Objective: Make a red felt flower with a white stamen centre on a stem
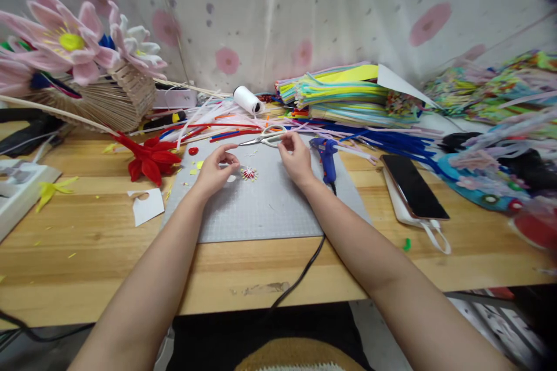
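On the grey cutting mat (261,220), my right hand (296,157) has its fingers closed at the handle loops of a pair of scissors (265,138). The blades point left, toward my left hand (216,169). That hand hovers over the mat's left side with thumb and fingers apart, and I see nothing in it. Between my hands lies a small round piece (249,173) with a red centre and pale spokes radiating outward. A white disc (231,178) is beside my left thumb, and yellow scraps (199,165) lie left of that hand.
A blue glue gun (326,159) rests right of my right hand, its cord crossing the table edge. Behind are a white thread spool (247,100) and pipe cleaner bundles (339,90). A red fuzzy flower (152,159) lies left, a phone (413,186) right.
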Available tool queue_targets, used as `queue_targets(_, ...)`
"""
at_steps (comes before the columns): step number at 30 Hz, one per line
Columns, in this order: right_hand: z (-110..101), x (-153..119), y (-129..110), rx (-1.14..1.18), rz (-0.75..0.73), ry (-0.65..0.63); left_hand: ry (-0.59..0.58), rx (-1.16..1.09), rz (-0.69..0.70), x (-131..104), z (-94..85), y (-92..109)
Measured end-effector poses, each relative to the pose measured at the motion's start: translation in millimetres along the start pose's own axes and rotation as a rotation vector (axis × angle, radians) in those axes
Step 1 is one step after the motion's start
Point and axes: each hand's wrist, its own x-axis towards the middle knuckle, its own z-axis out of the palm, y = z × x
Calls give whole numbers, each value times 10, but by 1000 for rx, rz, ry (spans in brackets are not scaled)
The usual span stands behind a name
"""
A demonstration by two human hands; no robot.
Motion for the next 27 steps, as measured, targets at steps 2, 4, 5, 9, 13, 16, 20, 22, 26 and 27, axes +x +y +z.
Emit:
queue_targets(2, 48, -59, -69, -40, -52, -11, -34, 0, 24, 1, 7, -17)
queue_targets(4, 96, -109, -105, -89, -82, 9, -62, 5, 30, 7, 7, -40)
queue_targets(5, 115, -128, -107, -107, -87, 19, -73, 13, 29, 12, 5, -53)
queue_targets(9, 151, -160, -52, -121, -102, 24, -129, 47, 34, 47, 3, -92)
queue_targets(13, 149, -159, -5, -71, -125, -58, -174, 40, 58, 88, 21, -104)
queue_targets(16, 134, -180, -20, -28, -103, -199, -206, 25, 57, 105, 35, -102)
queue_targets(20, 113, -233, -87, -31, -115, -372, -252, 5, 59, 113, 31, -85)
queue_targets(22, 103, -252, -126, -28, -166, -435, -270, -2, 55, 116, 24, -82)
queue_targets(26, 91, -264, -181, -41, -261, -514, -283, -18, 48, 127, 23, -95)
queue_targets(27, 89, -264, -187, -46, -275, -525, -282, -23, 49, 130, 25, -99)
